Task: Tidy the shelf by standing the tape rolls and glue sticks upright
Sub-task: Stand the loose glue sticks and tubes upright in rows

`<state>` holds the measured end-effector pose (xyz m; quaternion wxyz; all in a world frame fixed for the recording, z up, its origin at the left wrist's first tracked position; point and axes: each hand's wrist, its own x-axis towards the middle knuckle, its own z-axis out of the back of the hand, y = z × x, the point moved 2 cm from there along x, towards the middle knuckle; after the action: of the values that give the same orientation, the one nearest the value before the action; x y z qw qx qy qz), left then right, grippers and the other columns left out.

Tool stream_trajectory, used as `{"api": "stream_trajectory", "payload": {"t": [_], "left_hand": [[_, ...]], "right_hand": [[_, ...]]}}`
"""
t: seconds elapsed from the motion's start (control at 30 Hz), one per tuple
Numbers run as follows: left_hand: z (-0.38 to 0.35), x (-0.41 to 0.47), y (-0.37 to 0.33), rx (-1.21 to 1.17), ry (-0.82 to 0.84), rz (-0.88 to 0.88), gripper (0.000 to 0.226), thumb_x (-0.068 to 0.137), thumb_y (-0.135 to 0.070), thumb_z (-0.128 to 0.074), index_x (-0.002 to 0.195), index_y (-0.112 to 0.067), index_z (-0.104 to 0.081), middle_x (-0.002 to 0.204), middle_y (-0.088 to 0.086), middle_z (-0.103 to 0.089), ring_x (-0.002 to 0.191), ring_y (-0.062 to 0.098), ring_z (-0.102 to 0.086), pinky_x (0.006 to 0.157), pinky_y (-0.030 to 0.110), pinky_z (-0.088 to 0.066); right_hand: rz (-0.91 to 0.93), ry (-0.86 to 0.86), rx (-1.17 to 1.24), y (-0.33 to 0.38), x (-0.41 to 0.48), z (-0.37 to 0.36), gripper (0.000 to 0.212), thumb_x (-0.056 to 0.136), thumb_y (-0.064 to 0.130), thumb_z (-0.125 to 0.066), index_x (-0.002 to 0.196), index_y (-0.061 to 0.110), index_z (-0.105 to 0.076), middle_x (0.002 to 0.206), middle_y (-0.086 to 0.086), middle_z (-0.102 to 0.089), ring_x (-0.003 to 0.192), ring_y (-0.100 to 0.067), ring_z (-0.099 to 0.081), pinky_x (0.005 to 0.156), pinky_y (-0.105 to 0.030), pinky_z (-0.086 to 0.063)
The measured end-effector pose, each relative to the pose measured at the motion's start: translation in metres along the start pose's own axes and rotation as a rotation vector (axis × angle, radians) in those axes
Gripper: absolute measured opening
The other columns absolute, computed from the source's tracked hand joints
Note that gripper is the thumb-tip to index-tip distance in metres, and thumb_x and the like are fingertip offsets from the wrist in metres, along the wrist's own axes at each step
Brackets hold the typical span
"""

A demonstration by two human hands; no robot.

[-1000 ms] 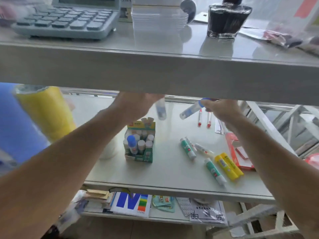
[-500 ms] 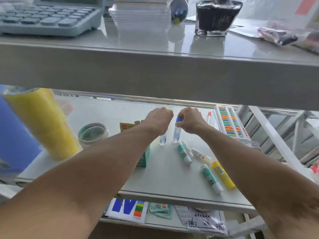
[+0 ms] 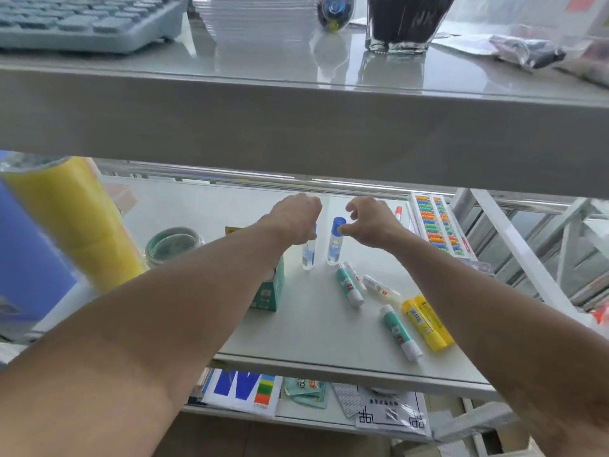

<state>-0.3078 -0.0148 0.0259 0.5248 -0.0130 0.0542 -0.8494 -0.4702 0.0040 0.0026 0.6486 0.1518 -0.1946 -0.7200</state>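
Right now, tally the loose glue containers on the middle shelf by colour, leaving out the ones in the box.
Blue-capped clear glue bottles, standing: 2
Green-and-white glue sticks, lying: 2
White glue sticks, lying: 2
Yellow glue sticks, lying: 2
Total: 8
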Motion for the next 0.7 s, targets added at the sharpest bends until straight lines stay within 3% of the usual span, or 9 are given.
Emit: {"api": "stream_trajectory", "payload": {"t": [0.13, 0.23, 0.3, 0.4, 0.47, 0.57, 0.7], "left_hand": [[0.028, -0.017, 0.014, -0.209, -0.084, -0.045, 0.056, 0.084, -0.033, -0.076, 0.132, -0.011, -0.058, 0.123, 0.006, -0.065, 0.109, 0.026, -0.062, 0.095, 0.038, -0.05], [0.057, -0.051, 0.044, -0.444, -0.22, -0.011, 0.03, 0.093, -0.032, -0.064, 0.117, -0.014, -0.064, 0.11, -0.004, -0.066, 0.096, 0.013, -0.063, 0.085, 0.022, -0.046], [0.065, -0.078, 0.073, -0.552, -0.352, 0.046, 0.012, 0.095, -0.027, -0.063, 0.105, -0.021, -0.066, 0.092, -0.012, -0.066, 0.08, 0.002, -0.062, 0.076, 0.014, -0.048], [0.048, -0.105, 0.114, -0.638, -0.459, 0.127, 0.009, 0.089, -0.019, -0.068, 0.097, -0.02, -0.073, 0.083, -0.007, -0.073, 0.078, 0.011, -0.07, 0.082, 0.038, -0.058], [0.026, -0.118, 0.13, -0.648, -0.417, 0.171, 0.011, 0.087, -0.015, -0.069, 0.093, -0.021, -0.074, 0.081, -0.005, -0.074, 0.077, 0.014, -0.072, 0.081, 0.042, -0.058], [-0.002, -0.133, 0.14, -0.662, -0.385, 0.199, 0.011, 0.088, -0.014, -0.069, 0.094, -0.019, -0.076, 0.082, -0.007, -0.074, 0.078, 0.014, -0.071, 0.08, 0.04, -0.059], [-0.019, -0.142, 0.144, -0.625, -0.419, 0.175, 0.012, 0.089, -0.011, -0.068, 0.095, -0.016, -0.076, 0.084, -0.005, -0.073, 0.076, 0.013, -0.068, 0.081, 0.037, -0.057]], "right_hand": [[0.069, -0.218, 0.059, 0.006, -0.024, 0.012, 0.048, 0.085, 0.021, -0.076, 0.128, 0.005, -0.062, 0.117, -0.012, -0.068, 0.097, -0.021, -0.062, 0.081, -0.031, -0.051], [0.194, -0.421, 0.163, 0.034, -0.054, 0.013, 0.025, 0.084, 0.01, -0.069, 0.109, 0.008, -0.07, 0.098, -0.007, -0.07, 0.08, -0.014, -0.06, 0.078, -0.029, -0.053], [0.307, -0.37, 0.218, 0.067, -0.071, 0.002, 0.019, 0.082, 0.008, -0.069, 0.1, 0.01, -0.073, 0.086, -0.002, -0.07, 0.07, -0.014, -0.06, 0.075, -0.029, -0.052], [0.418, -0.075, 0.186, 0.119, -0.085, -0.033, 0.022, 0.083, 0.018, -0.071, 0.104, 0.011, -0.072, 0.086, -0.001, -0.069, 0.073, -0.017, -0.06, 0.075, -0.032, -0.052], [0.436, 0.029, 0.051, 0.144, -0.087, -0.061, 0.027, 0.083, 0.032, -0.071, 0.102, 0.013, -0.069, 0.092, -0.004, -0.066, 0.081, -0.024, -0.061, 0.071, -0.036, -0.051], [0.43, 0.038, -0.129, 0.161, -0.087, -0.087, 0.025, 0.084, 0.037, -0.07, 0.09, 0.014, -0.06, 0.091, -0.004, -0.064, 0.078, -0.029, -0.062, 0.065, -0.036, -0.05], [0.37, 0.013, -0.057, 0.16, -0.089, -0.085, 0.022, 0.087, 0.028, -0.07, 0.077, 0.014, -0.056, 0.078, -0.002, -0.059, 0.067, -0.025, -0.057, 0.055, -0.03, -0.038]]}}
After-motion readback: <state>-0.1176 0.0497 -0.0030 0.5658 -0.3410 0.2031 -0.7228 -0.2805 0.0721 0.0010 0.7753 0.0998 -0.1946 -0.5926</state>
